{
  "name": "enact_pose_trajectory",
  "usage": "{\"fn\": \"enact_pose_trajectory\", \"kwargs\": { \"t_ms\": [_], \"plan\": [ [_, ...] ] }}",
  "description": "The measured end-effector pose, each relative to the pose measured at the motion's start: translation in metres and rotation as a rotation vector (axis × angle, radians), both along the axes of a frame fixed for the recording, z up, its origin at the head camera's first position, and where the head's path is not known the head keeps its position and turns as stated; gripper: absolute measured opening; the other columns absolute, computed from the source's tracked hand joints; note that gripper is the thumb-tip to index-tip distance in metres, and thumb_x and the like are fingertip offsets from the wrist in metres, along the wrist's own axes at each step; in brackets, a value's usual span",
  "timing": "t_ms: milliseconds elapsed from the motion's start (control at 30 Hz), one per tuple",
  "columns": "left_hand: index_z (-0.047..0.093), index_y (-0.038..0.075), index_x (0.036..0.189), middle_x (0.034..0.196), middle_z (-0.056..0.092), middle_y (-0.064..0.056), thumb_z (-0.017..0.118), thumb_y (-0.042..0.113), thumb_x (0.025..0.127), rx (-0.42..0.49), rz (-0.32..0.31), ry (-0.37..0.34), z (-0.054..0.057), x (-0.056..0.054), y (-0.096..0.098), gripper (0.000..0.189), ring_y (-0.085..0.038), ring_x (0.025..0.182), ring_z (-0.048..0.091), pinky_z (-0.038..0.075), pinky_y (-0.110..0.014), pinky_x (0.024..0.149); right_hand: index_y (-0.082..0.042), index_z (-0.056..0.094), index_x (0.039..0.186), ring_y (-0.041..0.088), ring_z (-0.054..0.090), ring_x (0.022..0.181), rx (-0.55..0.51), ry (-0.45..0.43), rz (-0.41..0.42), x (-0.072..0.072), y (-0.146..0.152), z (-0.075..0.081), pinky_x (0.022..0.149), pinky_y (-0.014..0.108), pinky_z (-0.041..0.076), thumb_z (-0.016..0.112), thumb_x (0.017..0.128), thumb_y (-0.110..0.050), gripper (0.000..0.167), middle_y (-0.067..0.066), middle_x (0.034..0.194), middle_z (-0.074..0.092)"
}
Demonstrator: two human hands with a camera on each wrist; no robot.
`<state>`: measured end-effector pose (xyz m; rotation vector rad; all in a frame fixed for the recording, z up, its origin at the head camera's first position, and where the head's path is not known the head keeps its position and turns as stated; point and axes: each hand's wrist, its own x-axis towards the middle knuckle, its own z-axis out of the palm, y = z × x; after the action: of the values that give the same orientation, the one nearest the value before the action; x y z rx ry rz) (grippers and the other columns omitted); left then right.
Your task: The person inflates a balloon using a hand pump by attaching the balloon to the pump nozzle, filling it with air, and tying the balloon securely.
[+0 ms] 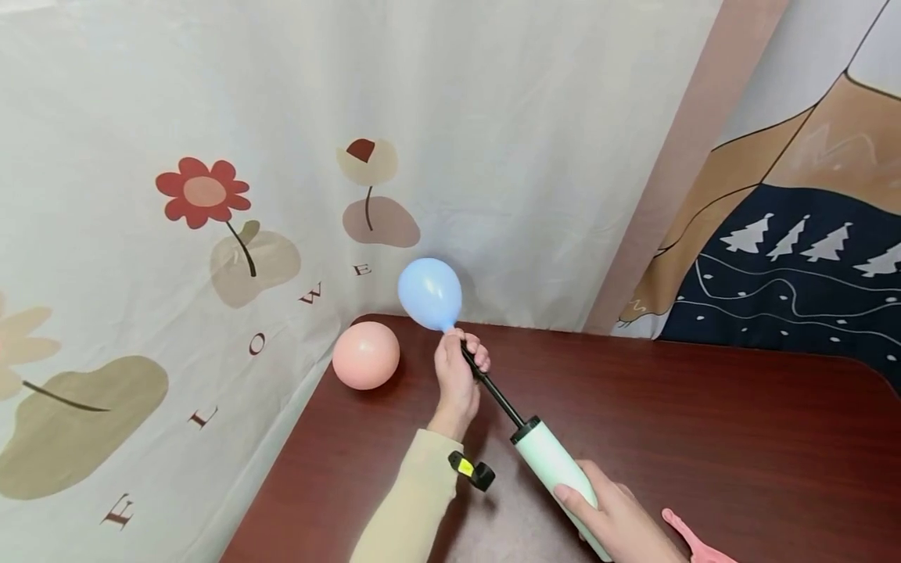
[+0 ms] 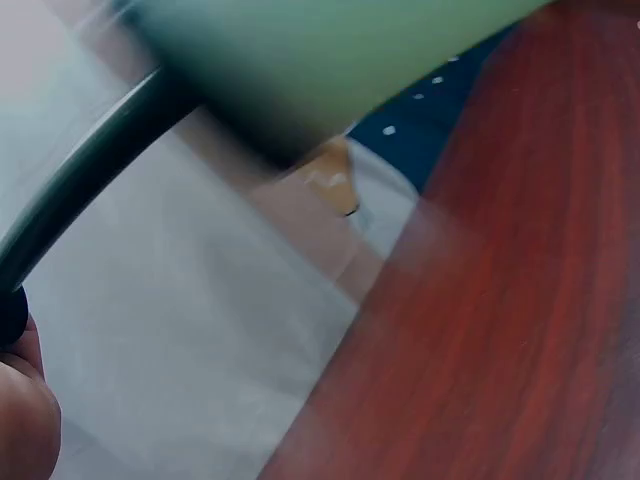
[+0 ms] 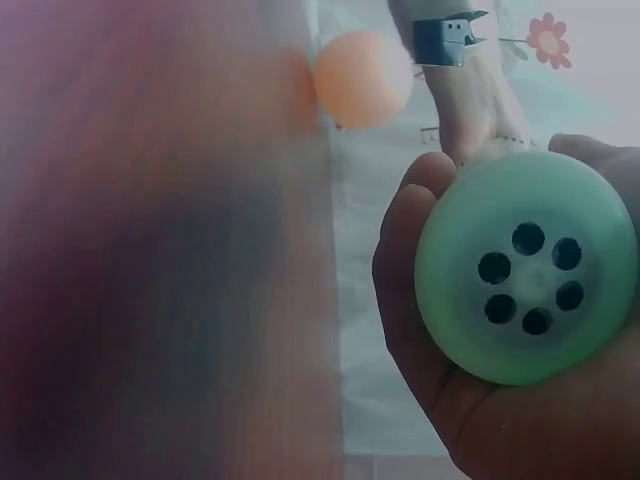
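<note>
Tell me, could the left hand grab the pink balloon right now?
Probably not: the way to the pink balloon looks free, but the left hand is occupied, gripping the black rod of the pump below the blue balloon.

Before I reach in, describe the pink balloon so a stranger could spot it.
On the dark red table, look to the far left corner, near the flowered curtain. The pink balloon rests there; no hand touches it, unlike the blue balloon.
</note>
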<state>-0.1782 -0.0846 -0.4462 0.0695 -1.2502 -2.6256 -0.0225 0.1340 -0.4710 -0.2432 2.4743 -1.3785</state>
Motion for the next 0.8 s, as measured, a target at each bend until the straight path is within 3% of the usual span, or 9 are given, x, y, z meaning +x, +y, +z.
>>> {"fn": "enact_pose_trajectory", "kwargs": {
  "t_ms": [100,233,333,533,667,800],
  "plan": [
    [0.043,0.014,0.086,0.069,0.044,0.003,0.034,0.017,0.112,-0.012,0.011,0.002,0.0,-0.002,-0.006,0.028,-0.006,0.051,0.043,0.035,-0.017,0.046,-0.007,0.055,0.133,0.005,0.056,0.079,0.018,0.025,0.035,0.004,0.006,-0.004,0.067,0.027,0.048,0.065,0.102,-0.038,0.045,0.0,0.104,0.064],
    [0.044,0.013,0.085,0.069,0.044,0.003,0.034,0.014,0.111,-0.013,0.006,-0.014,-0.009,0.006,0.004,0.027,-0.006,0.05,0.042,0.035,-0.018,0.046,-0.006,0.055,0.133,0.005,0.056,0.08,0.006,0.042,0.06,0.005,0.006,-0.007,0.068,0.027,0.047,0.063,0.104,-0.038,0.045,0.0,0.104,0.063],
    [0.045,0.012,0.085,0.068,0.045,0.004,0.035,0.012,0.108,-0.007,-0.016,-0.026,-0.016,0.016,0.019,0.025,-0.005,0.05,0.042,0.035,-0.017,0.045,-0.006,0.055,0.133,0.005,0.057,0.081,-0.005,0.032,0.03,0.001,0.0,-0.006,0.068,0.027,0.047,0.063,0.103,-0.041,0.046,-0.002,0.104,0.064],
    [0.046,0.013,0.083,0.068,0.045,0.004,0.034,0.014,0.109,-0.056,-0.077,-0.054,-0.026,0.034,0.042,0.029,-0.005,0.05,0.043,0.036,-0.017,0.046,-0.005,0.057,0.128,0.006,0.058,0.064,-0.044,0.041,-0.053,-0.01,-0.015,-0.006,0.059,0.026,0.05,0.064,0.103,-0.039,0.043,-0.002,0.083,0.06],
    [0.046,0.013,0.082,0.067,0.045,0.004,0.034,0.016,0.109,-0.076,-0.066,-0.073,-0.025,0.032,0.038,0.03,-0.005,0.05,0.043,0.037,-0.017,0.046,-0.004,0.058,0.129,0.007,0.058,0.062,-0.066,0.03,-0.075,-0.014,-0.022,-0.005,0.057,0.026,0.05,0.064,0.103,-0.039,0.045,-0.001,0.082,0.06],
    [0.046,0.013,0.083,0.067,0.045,0.004,0.033,0.016,0.11,-0.048,-0.048,-0.056,-0.013,0.017,0.025,0.031,-0.006,0.05,0.043,0.037,-0.017,0.045,-0.006,0.059,0.131,0.006,0.058,0.065,-0.069,0.061,-0.077,-0.014,-0.023,0.001,0.059,0.026,0.05,0.066,0.102,-0.041,0.046,-0.002,0.084,0.062]
  ]
}}
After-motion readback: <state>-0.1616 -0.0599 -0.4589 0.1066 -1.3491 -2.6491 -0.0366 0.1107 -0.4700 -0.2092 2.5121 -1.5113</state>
